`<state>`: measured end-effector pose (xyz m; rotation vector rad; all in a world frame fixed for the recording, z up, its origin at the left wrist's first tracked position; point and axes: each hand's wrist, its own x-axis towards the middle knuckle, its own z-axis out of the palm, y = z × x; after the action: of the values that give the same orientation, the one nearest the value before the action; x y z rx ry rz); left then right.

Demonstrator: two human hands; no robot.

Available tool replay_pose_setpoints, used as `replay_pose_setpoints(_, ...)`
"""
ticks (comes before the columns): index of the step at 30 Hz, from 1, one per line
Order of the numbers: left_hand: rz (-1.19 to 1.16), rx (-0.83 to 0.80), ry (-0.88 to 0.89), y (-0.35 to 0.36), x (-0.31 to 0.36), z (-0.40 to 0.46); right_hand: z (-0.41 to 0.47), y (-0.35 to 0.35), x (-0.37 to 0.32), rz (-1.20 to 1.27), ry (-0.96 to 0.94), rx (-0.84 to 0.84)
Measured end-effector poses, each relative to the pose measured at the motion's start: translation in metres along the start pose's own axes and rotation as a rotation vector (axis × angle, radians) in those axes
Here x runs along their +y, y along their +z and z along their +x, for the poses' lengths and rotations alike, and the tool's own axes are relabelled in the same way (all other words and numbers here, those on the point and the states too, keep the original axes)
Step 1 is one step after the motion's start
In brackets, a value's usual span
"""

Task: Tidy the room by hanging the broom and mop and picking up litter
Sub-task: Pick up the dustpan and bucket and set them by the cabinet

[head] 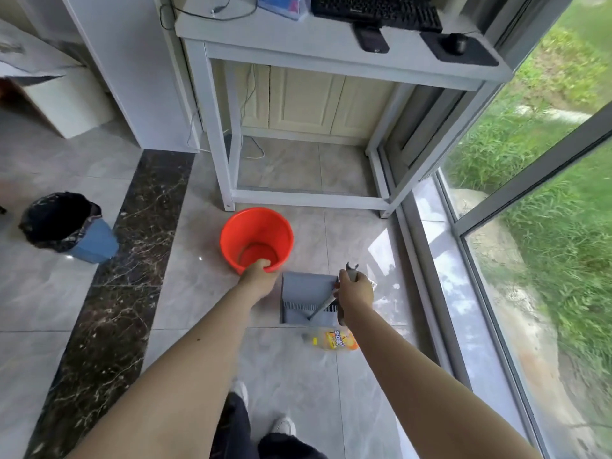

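My left hand has its grip curled over the near rim of the round orange plastic bucket. My right hand is clenched on the top of the grey handle of the grey plastic dustpan, which stands on the grey tiled floor. The litter, a clear plastic bottle with a yellow-orange label, lies just behind the dustpan, near my right forearm. I judge 2 risks: the one-sided rim hold could tip the bucket, and moving the dustpan could knock the bottle rolling toward the window frame. The label's writing is too blurred to read. The blue bin with a black liner stands well apart on the left.
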<state>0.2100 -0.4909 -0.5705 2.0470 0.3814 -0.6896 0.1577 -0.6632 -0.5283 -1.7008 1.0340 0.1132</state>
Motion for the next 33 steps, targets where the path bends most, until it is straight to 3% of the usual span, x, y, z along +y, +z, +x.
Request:
replay_pose_setpoints(13,0.143,-0.245,-0.085,-0.043,0.037,0.226,0.127,0.148,-0.068,0.065,0.049,0.265)
replay_pose_setpoints(21,0.196,-0.284,-0.098,-0.047,0.054,0.326,0.179,0.203,-0.082,0.042,-0.023,0.259)
replay_pose_setpoints(28,0.222,-0.306,-0.042,-0.033,0.028,0.386,0.218,0.265,-0.083,0.024,-0.139,0.315)
replay_pose_setpoints(33,0.208,-0.286,-0.059,-0.036,-0.010,0.417,0.210,0.316,-0.075,0.201,-0.110,0.391)
